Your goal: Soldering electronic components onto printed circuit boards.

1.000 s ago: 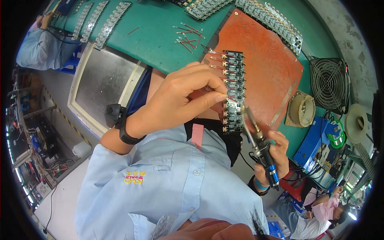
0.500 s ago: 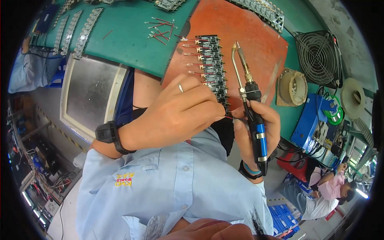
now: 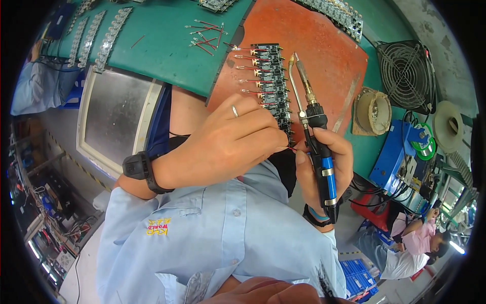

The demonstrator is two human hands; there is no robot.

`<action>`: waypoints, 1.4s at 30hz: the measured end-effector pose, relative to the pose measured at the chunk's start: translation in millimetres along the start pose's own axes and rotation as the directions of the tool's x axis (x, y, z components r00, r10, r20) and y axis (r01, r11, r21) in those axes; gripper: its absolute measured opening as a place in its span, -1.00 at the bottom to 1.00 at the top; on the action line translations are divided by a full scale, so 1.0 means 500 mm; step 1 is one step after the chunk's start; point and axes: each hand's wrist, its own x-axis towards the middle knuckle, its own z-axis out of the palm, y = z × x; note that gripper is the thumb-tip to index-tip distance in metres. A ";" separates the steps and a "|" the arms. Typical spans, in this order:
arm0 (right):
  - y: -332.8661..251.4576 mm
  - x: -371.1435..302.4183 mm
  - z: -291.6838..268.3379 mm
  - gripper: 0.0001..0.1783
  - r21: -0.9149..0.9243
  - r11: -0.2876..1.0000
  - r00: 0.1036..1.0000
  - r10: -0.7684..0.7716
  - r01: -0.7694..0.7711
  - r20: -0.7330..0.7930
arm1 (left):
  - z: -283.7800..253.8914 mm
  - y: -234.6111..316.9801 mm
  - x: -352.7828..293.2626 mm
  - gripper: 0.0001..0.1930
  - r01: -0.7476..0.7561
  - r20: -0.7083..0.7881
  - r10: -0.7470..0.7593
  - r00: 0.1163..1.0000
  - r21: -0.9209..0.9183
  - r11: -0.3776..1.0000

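Presumably at wire preparation: the left hand (image 3: 235, 134) is pinched on the red wire (image 3: 292, 149), beside the circuit-board strip (image 3: 271, 81) — the right hand (image 3: 342, 164) is clamped around the soldering iron (image 3: 312, 109). Next move likely calls for wire-to-strip alignment.

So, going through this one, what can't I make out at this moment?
All in the head view:
- Board: its lower left side, hidden by the left hand.
- Red wire: its ends, covered by the fingers of the left hand and right hand.
- Stack of boards: its far part, cut off by the upper edge.
- Solder joints on the board: too small to judge.
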 end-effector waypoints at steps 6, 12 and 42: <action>0.013 -0.004 -0.008 -0.58 0.015 1.000 0.993 -0.007 0.009 -0.117 | -0.010 -0.009 -0.004 -0.80 0.030 -0.062 -0.031 0.998 -0.028 0.999; 0.009 -0.006 -0.019 -0.58 0.230 0.973 0.986 0.017 0.021 -0.164 | -0.027 -0.005 -0.007 -0.85 0.216 -0.045 -0.225 0.973 -0.153 0.965; 0.030 -0.080 -0.079 -0.30 0.057 0.997 0.937 0.064 -0.047 -0.343 | 0.005 -0.031 -0.018 -0.84 0.233 -0.164 -0.200 0.966 0.213 0.949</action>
